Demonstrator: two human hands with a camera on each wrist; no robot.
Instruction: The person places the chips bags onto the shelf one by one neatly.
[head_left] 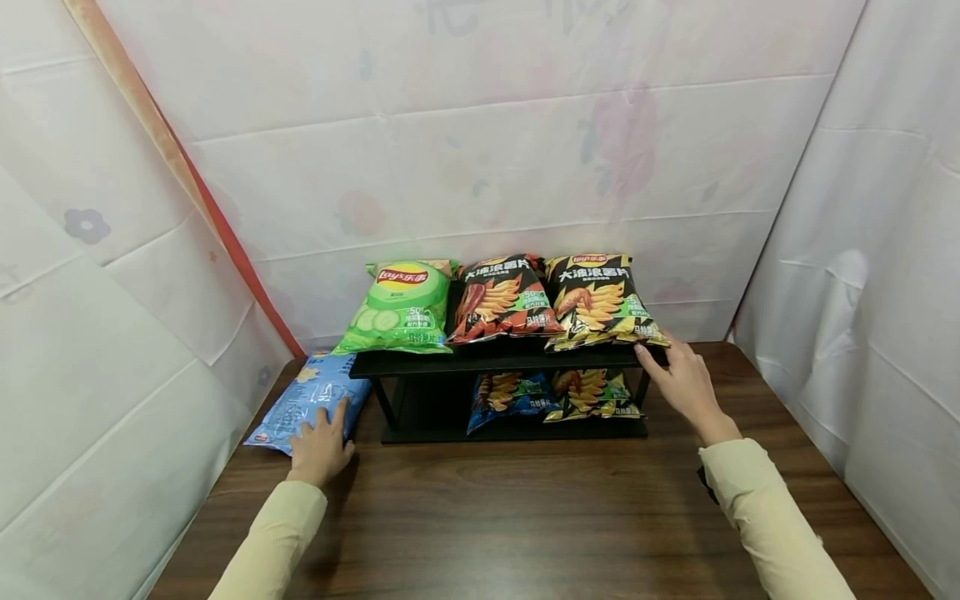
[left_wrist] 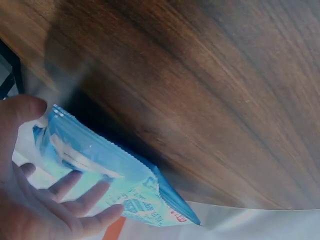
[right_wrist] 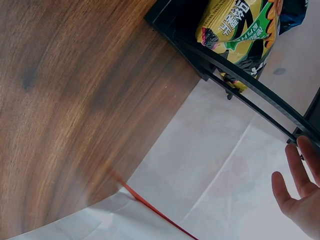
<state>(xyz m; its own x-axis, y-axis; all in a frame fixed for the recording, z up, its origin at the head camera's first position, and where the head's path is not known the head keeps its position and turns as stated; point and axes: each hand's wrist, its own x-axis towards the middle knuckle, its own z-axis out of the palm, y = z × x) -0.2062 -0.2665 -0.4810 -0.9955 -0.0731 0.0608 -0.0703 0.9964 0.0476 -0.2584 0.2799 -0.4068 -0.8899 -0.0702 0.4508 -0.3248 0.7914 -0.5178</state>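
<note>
A light blue chip bag lies on the table left of a black two-tier rack. My left hand reaches over its near right part, fingers spread. In the left wrist view the fingers of the left hand are loosely bent in front of the bag; firm contact cannot be told. My right hand is at the rack's right end, thumb by the lower corner of a black-and-yellow chip bag. In the right wrist view the right hand has extended fingers beside the rack's upper shelf.
On the upper shelf, a green chip bag and a black-and-red one lean left of the yellow one. The lower shelf holds a dark blue bag and another yellow one. White curtains surround the wooden table.
</note>
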